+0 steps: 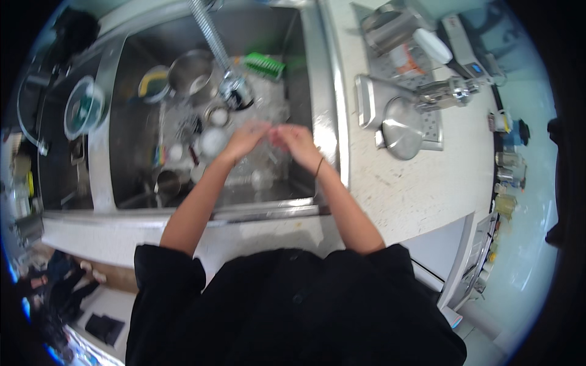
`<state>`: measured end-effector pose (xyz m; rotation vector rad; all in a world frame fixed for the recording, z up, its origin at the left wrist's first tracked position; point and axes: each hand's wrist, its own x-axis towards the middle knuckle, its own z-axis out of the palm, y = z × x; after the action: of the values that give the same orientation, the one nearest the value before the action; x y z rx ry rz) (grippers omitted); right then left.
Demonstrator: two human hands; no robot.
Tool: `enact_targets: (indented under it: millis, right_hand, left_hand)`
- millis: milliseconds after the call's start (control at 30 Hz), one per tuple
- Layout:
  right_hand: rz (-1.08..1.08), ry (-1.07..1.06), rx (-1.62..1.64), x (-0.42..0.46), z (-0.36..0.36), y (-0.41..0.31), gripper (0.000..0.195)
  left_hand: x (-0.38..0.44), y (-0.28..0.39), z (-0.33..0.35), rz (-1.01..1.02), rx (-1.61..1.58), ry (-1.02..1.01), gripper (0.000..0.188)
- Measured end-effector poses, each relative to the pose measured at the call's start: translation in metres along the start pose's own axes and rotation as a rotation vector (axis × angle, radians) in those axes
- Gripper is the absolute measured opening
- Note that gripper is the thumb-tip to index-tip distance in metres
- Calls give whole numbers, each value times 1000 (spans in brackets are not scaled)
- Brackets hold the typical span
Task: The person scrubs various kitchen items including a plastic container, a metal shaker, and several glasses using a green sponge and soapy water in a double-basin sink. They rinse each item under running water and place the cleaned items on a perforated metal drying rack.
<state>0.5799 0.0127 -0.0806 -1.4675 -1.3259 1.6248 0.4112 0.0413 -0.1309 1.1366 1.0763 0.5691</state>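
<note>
My left hand [248, 139] and my right hand [293, 140] are over the right part of a stainless steel sink [208, 207], fingertips close together. The hands are blurred; whether anything is between them I cannot tell. Just above them hangs a spray faucet head [236, 91] on a coiled metal hose [208, 34]. Under and beside my left hand lie a white round dish [214, 142], small white cups [175, 152] and a metal cup [168, 184]. Farther back are a steel pot [191, 72], a bowl with a yellow rim [154, 84] and a green plastic rack [264, 66].
A second basin at left has a clear plastic tub [84, 109] at its edge. On the right counter [389, 201] stand a steel pitcher [387, 29], a metal press [412, 114] and a digital scale [462, 45]. People in dark clothes [64, 288] are at lower left.
</note>
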Motion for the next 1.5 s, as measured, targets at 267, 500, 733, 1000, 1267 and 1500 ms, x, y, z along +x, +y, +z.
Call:
enact_targets:
  millis: [267,500,733,1000,1267,1500]
  right_hand:
    - [61,89,1175,34,52,-28,27]
    - [-214,-146,-621,38,23,-68,28]
    - [-468,914,-927,-3,-179,-181,24]
    - [252,886,-1195,27,-285,-189,94]
    - [1,886,-1206,-33,-245,-191,88]
    - [-898,735,-809,-102,-107,-129,90]
  left_hand:
    - [12,-2,39,-51,-1269,271,34]
    - [-7,7,4,-63,-1288,261,35]
    - [-57,31,6,-281,-1295,261,36]
    - [-61,58,55,-341,-1262,146,34]
    - [-60,103,84,-141,-1185,-177,38]
    - [-35,160,109,-14,-1297,-315,67]
